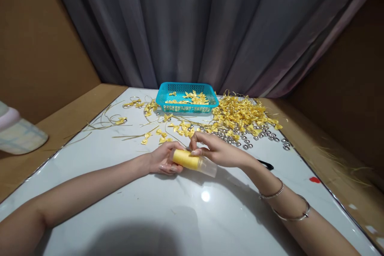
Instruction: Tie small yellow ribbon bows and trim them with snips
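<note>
My left hand [166,159] is wrapped round one end of a spool of yellow thread [187,160], which lies tilted with its pale translucent tube end toward the right. Over the spool, my right hand [214,150] has its thumb and forefinger bent together at the thread's upper side; whatever is pinched there is too fine to make out. Just beyond both hands lie yellow ribbon bows [163,137] and several silvery oval beads [246,144].
Behind the hands stands a turquoise basket [187,108] with yellow bows in it. To its right is a heap of bows with gold ties [240,112]. A black-handled tool [266,164] lies partly behind my right wrist. Grey curtain [180,28] hangs at the back.
</note>
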`<state>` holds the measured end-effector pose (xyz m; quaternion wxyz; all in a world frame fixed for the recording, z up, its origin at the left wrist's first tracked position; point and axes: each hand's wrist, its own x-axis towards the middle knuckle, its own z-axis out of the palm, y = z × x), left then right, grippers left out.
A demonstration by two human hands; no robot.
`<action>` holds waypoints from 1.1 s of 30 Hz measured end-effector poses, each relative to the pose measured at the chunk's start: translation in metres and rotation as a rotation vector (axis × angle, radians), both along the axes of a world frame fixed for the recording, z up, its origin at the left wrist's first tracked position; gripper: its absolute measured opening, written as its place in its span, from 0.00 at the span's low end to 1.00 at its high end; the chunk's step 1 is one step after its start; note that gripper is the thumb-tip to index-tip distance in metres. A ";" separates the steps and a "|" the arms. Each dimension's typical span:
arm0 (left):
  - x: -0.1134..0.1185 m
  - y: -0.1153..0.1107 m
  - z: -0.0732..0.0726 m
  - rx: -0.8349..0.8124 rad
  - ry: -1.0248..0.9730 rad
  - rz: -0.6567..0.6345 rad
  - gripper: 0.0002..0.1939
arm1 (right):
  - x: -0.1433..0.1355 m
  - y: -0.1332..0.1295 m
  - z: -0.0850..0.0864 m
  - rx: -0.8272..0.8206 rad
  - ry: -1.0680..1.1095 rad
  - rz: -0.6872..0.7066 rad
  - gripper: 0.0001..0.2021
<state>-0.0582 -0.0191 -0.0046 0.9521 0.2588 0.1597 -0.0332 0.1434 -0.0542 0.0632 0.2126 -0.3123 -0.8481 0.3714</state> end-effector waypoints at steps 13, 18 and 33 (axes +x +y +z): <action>0.004 0.000 0.003 -0.011 0.085 -0.189 0.17 | 0.010 0.003 0.007 -0.169 -0.187 0.191 0.07; 0.002 0.002 0.001 -0.006 0.012 -0.205 0.20 | 0.013 0.005 0.004 -0.248 -0.104 0.205 0.14; 0.001 0.001 -0.005 0.050 0.009 -0.050 0.28 | 0.019 0.013 -0.006 -0.514 0.139 0.133 0.13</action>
